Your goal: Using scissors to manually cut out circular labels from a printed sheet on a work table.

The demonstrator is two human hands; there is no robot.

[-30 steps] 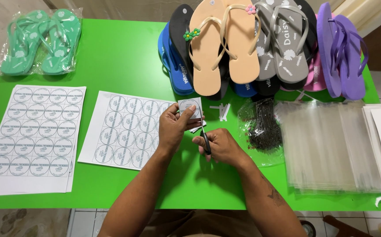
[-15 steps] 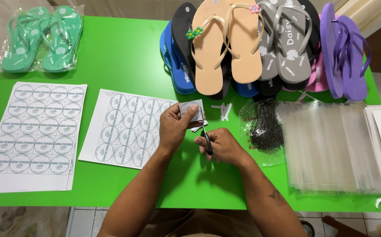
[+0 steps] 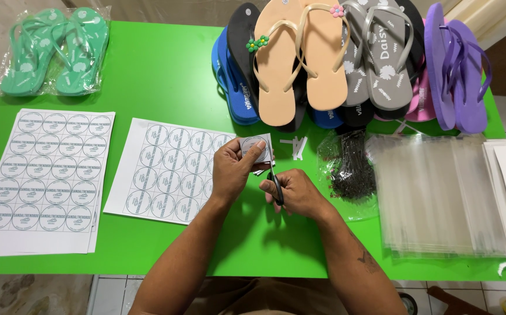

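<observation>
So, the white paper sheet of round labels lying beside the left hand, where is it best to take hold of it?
Probably at the bare left edge of the white paper sheet of round labels, coming from the left. It lies flat on the green table, and its right side is under the left hand, so only a pinch at that free margin looks easy.

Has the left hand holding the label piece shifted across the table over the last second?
No. The left hand stays at the right edge of the label sheet, pinching the cut-out label.
</observation>
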